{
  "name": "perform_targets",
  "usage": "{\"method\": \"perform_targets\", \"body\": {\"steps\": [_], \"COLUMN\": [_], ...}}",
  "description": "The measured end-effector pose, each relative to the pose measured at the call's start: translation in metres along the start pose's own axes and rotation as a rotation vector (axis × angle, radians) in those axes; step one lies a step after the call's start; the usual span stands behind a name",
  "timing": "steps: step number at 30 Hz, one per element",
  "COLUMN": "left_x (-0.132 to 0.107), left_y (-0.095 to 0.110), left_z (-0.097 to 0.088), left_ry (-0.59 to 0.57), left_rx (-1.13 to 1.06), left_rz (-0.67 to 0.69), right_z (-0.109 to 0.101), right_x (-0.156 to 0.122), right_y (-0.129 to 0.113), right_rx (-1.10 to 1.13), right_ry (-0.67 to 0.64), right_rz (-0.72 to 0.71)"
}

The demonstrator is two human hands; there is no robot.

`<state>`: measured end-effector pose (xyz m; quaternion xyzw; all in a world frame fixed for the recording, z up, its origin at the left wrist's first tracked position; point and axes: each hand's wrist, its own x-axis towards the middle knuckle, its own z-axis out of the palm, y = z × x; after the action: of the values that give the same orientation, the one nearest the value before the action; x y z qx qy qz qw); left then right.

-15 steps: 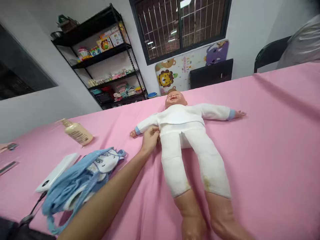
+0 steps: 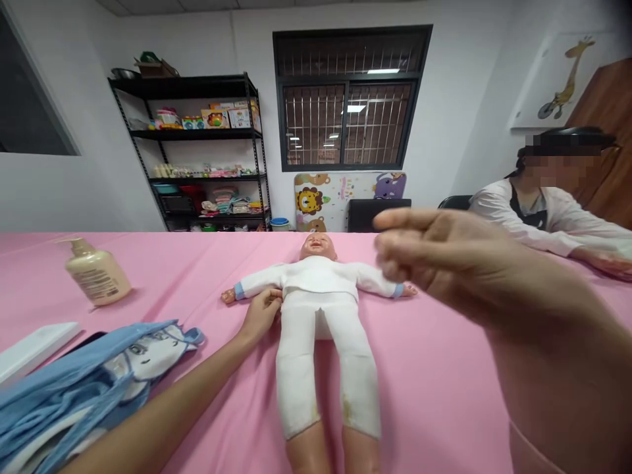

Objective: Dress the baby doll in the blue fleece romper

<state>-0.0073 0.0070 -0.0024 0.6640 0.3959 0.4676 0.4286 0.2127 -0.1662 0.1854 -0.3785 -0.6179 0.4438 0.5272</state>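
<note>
A baby doll (image 2: 316, 329) in a white long-sleeved top (image 2: 320, 276) with blue cuffs and white leggings (image 2: 301, 375) lies face up, feet toward me. My left hand (image 2: 261, 313) is at the side of its waist, where the top meets the leggings. Its fingers are curled and pinched on the cloth edge there; the fingertips are partly hidden. My right hand (image 2: 439, 257) is raised close to the camera, above and right of the doll, slightly blurred. Its fingers are bent together, with nothing visible in them.
On the pink-covered table (image 2: 444, 375), a pump bottle (image 2: 99, 273), a white box-shaped item (image 2: 37, 349) and a blue cloth (image 2: 113, 368) lie at left. Across the table, a person (image 2: 533, 204) sits at right. A stocked black shelf (image 2: 197, 131) stands against the wall.
The view has levelled and tilted up, bringing the seated person into sight. My right hand has come into view, raised. My left hand stays at the doll's waist.
</note>
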Motion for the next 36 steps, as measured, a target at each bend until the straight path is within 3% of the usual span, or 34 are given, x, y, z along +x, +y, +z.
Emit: {"method": "perform_targets", "body": {"steps": [6,12,25,36], "left_x": [-0.004,-0.005,0.003,-0.001], "left_y": [0.008,0.01,-0.006,0.0], "left_z": [0.002,0.003,-0.001,0.001], "left_ry": [0.006,0.009,-0.002,0.005], "left_rx": [0.038,0.035,0.038,0.006], "left_rz": [0.043,0.017,0.041,0.033], "right_z": [0.021,0.019,0.016,0.016], "right_x": [0.0,-0.005,-0.009,-0.007], "right_y": [0.004,0.001,0.0,0.001], "right_rx": [0.035,0.067,0.042,0.01], "right_ry": [-0.204,-0.218,-0.238,-0.259], "right_rz": [0.087,0.056,0.021,0.02]}}
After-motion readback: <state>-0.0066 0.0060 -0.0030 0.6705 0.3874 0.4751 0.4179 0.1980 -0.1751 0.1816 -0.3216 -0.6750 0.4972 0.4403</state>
